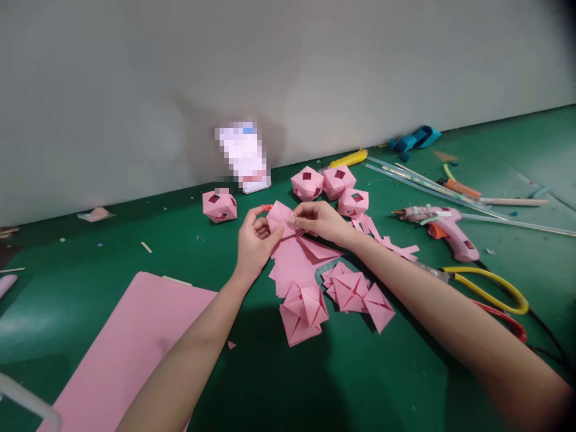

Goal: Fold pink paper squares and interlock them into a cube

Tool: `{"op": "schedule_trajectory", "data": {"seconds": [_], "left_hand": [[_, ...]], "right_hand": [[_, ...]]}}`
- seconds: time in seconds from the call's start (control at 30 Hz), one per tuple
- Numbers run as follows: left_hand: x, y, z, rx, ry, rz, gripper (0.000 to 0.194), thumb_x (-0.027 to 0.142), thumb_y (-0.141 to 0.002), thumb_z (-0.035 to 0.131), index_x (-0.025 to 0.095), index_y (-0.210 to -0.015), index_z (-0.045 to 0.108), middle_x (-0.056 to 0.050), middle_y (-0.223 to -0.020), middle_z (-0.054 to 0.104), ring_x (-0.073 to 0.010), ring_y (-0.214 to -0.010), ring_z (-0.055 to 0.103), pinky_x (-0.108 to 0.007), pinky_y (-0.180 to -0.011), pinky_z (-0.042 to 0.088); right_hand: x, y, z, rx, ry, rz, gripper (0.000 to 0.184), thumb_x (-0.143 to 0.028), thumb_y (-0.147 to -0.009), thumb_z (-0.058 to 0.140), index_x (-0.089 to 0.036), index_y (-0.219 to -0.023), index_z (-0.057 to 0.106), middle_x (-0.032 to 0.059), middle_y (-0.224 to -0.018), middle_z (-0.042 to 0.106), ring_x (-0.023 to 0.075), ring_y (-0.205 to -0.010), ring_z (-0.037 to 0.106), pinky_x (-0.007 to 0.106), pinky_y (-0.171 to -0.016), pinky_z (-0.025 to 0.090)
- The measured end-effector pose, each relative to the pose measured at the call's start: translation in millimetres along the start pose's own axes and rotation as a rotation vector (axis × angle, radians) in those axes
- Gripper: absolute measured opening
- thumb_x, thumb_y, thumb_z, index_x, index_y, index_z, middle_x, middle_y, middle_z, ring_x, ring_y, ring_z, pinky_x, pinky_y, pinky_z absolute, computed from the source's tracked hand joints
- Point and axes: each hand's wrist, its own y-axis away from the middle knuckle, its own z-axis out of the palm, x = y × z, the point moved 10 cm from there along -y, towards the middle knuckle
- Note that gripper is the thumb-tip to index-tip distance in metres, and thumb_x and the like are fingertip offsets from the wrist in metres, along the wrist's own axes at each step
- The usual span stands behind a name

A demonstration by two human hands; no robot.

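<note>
Between my two hands is a folded pink paper piece, held up above the table. My left hand pinches its left and lower side, thumb in front. From the right, the fingertips of my right hand close on its other edge. Beneath them lies a stack of cut pink paper. Nearer to me are a pile of folded pink squares and a second pile of folded squares to its right. Finished-looking pink paper balls with square holes sit behind my hands, another paper ball to the left.
A phone leans on the wall. At right lie a pink glue gun, scissors with yellow and red handles, a yellow cutter and glue sticks. A large pink sheet covers the left front of the green table.
</note>
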Motion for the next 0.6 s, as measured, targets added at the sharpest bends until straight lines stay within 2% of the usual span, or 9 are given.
{"op": "schedule_trajectory", "data": {"seconds": [0.33, 0.6], "left_hand": [[3.2, 0.8, -1.1, 0.010, -0.049, 0.039, 0.045, 0.027, -0.072, 0.077, 0.020, -0.111, 0.055, -0.002, -0.084, 0.070, -0.0164, -0.078, 0.069, -0.027, -0.073, 0.054], [2.7, 1.0, 0.6, 0.001, -0.050, 0.023, 0.044, 0.023, -0.071, 0.076, 0.020, -0.110, 0.055, 0.001, -0.079, 0.068, -0.0149, -0.074, 0.068, -0.026, -0.072, 0.053]], "right_hand": [[-3.0, 0.0, 0.1, -0.002, -0.027, -0.006, 0.032, -0.045, -0.077, 0.074, -0.015, -0.081, 0.066, -0.0016, -0.062, 0.061, 0.0065, -0.047, 0.043, 0.022, -0.043, 0.033], [-6.0, 0.5, -1.3, 0.031, -0.079, -0.032, 0.034, -0.049, -0.080, 0.071, -0.015, -0.078, 0.065, -0.0047, -0.051, 0.052, 0.0062, -0.042, 0.039, 0.021, -0.041, 0.029]]}}
